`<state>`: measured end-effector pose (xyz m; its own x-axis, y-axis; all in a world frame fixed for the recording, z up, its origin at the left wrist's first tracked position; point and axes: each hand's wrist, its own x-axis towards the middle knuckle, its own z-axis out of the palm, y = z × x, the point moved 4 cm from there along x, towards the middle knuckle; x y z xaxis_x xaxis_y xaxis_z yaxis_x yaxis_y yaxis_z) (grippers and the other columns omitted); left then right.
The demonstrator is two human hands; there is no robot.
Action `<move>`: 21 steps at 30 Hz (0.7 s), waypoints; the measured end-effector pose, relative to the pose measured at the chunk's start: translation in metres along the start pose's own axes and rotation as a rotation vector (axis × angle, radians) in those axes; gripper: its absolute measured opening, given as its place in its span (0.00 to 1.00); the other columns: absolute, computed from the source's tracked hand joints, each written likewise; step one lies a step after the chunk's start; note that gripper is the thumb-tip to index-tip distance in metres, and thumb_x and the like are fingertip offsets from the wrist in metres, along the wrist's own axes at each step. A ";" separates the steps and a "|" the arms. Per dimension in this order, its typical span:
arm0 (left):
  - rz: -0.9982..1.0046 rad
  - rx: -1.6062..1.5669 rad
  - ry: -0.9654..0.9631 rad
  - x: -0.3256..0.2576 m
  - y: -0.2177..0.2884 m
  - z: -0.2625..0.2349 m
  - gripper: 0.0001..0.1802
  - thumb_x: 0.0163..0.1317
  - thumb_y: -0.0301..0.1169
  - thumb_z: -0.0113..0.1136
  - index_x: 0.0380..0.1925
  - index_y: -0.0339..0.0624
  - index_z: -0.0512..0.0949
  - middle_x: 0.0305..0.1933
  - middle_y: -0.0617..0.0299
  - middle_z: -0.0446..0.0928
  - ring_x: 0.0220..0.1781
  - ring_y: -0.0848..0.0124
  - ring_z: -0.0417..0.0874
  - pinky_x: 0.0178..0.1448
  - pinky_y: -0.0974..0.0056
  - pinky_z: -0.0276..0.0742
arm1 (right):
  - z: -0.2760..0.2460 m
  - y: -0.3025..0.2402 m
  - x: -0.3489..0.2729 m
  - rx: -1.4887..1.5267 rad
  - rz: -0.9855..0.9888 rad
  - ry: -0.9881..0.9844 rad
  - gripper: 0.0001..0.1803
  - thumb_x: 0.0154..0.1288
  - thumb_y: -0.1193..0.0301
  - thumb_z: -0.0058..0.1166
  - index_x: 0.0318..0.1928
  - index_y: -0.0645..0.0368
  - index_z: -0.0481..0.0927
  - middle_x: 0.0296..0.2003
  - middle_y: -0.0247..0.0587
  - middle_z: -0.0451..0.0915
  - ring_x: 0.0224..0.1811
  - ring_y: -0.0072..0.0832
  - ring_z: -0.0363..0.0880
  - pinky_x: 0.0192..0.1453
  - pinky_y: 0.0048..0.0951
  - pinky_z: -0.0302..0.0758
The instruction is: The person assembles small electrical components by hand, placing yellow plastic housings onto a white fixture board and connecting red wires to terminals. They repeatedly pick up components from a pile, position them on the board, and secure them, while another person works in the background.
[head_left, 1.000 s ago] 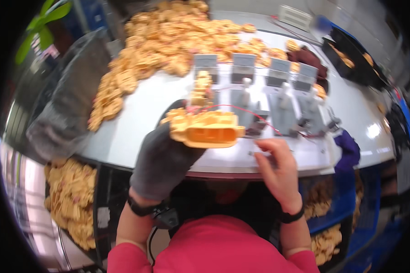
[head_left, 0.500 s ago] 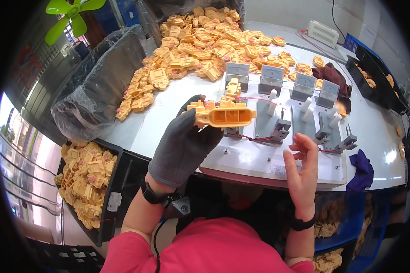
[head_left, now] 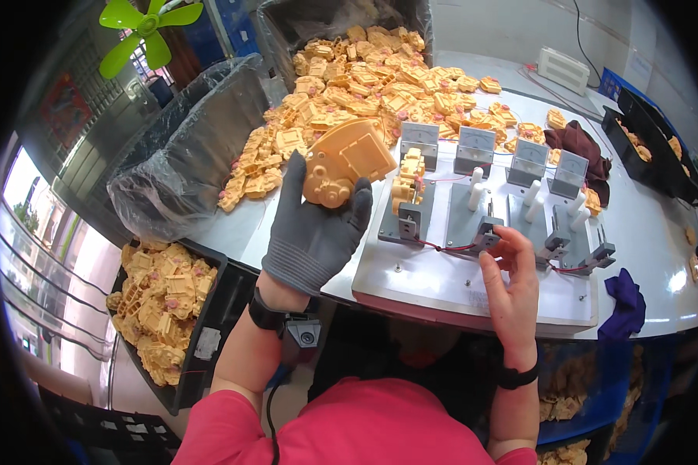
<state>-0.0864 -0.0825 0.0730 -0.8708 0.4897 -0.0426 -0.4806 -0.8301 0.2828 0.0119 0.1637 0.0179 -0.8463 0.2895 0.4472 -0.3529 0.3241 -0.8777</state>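
My left hand [head_left: 314, 232], in a dark grey glove, grips a yellow plastic housing [head_left: 349, 159] between thumb and fingers. Its flat side with a rectangular panel and round bosses faces me. Bare and half curled, my right hand [head_left: 512, 279] has thumb and fingertips apart at the edge of a small grey clamp block [head_left: 487, 231]; whether they touch it I cannot tell. On a white-topped test board [head_left: 442, 288], another yellow part [head_left: 408, 182] sits on the leftmost grey fixture. Behind the fixtures stand several analogue meters, including one meter [head_left: 419, 138] at the left.
A big heap of yellow housings [head_left: 349, 93] covers the table's far side. A plastic-lined bin [head_left: 186, 147] stands left, above a black crate [head_left: 209, 341] of parts. White posts [head_left: 475, 190] rise from the board. A purple cloth [head_left: 622, 304] lies right; a black tray [head_left: 651, 143] sits beyond.
My left hand has turned the housing from its oval opening to its flat side and drawn it left, off the leftmost fixture. My right fingers have come up to the clamp block. The view shifted slightly.
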 end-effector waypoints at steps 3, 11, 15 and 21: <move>-0.033 0.003 -0.012 0.006 0.007 -0.007 0.35 0.68 0.56 0.61 0.64 0.42 0.70 0.57 0.54 0.76 0.54 0.60 0.82 0.60 0.58 0.83 | 0.001 0.002 -0.002 0.033 -0.001 0.007 0.23 0.67 0.77 0.61 0.62 0.59 0.76 0.45 0.39 0.79 0.44 0.26 0.79 0.51 0.29 0.76; 0.032 0.030 0.043 0.015 0.013 -0.003 0.37 0.69 0.56 0.60 0.67 0.42 0.66 0.61 0.52 0.72 0.58 0.58 0.80 0.62 0.53 0.83 | -0.002 0.006 -0.004 0.005 -0.056 -0.005 0.25 0.67 0.75 0.62 0.64 0.58 0.76 0.47 0.40 0.80 0.47 0.27 0.79 0.51 0.29 0.76; 0.032 0.073 0.059 0.016 0.017 -0.008 0.38 0.68 0.57 0.61 0.67 0.43 0.66 0.61 0.53 0.72 0.58 0.58 0.80 0.62 0.53 0.82 | -0.002 0.005 -0.004 0.002 -0.058 -0.015 0.25 0.68 0.74 0.63 0.64 0.58 0.75 0.48 0.41 0.80 0.48 0.28 0.79 0.51 0.29 0.75; 0.034 0.070 0.071 0.018 0.022 -0.010 0.38 0.68 0.55 0.63 0.67 0.43 0.66 0.61 0.53 0.72 0.58 0.58 0.80 0.62 0.53 0.82 | -0.003 0.005 -0.005 -0.004 -0.061 -0.017 0.26 0.67 0.73 0.63 0.65 0.58 0.75 0.48 0.41 0.80 0.48 0.28 0.79 0.52 0.29 0.75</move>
<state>-0.1138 -0.0949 0.0690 -0.8930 0.4391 -0.0991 -0.4442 -0.8241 0.3516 0.0151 0.1670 0.0116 -0.8301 0.2537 0.4965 -0.4022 0.3444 -0.8483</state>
